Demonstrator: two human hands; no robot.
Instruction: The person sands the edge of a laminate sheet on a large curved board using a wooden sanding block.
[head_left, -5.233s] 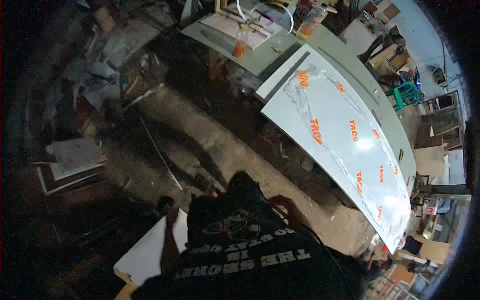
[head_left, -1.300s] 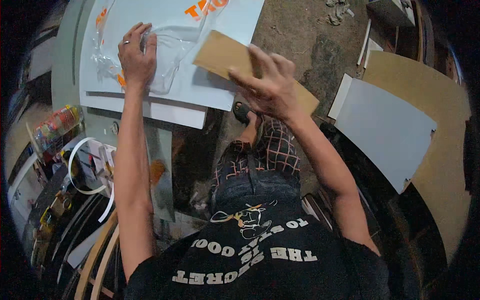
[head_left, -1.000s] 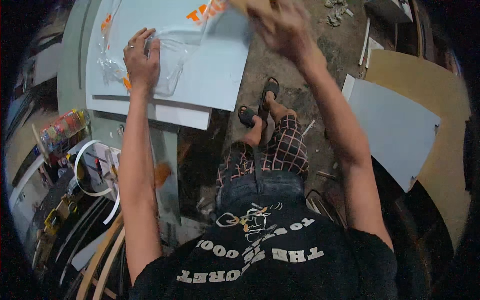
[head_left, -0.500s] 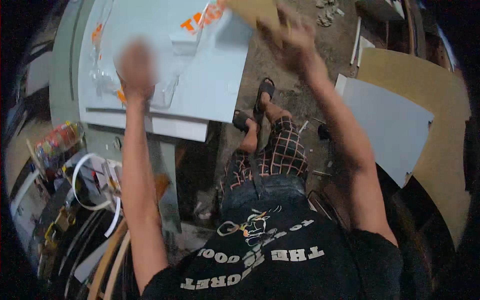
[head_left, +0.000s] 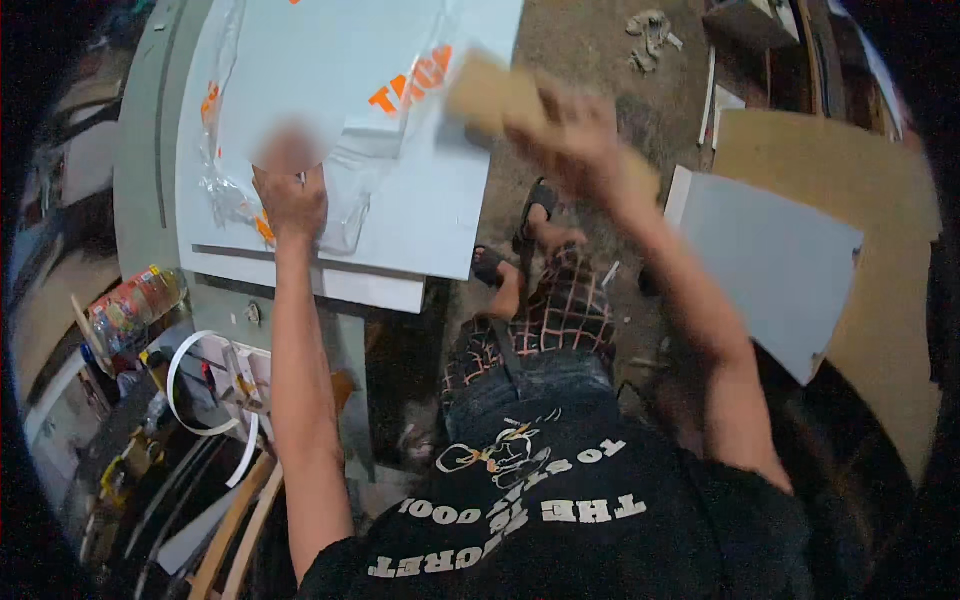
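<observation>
Right hand (head_left: 575, 135) at 1 o'clock grasps motion-blurred tan board (head_left: 492, 96), left hand (head_left: 292, 200) at 10 o'clock rests on plastic film (head_left: 350, 225) over white panel (head_left: 440, 185) at 11 o'clock, grip blurred out, can't tell; probably best: firm mid-board hold, left palm steadying panel.

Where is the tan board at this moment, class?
In the head view, the tan board is at upper centre, in the person's right hand, its left end overlapping the white panel's right edge in the picture.
</observation>
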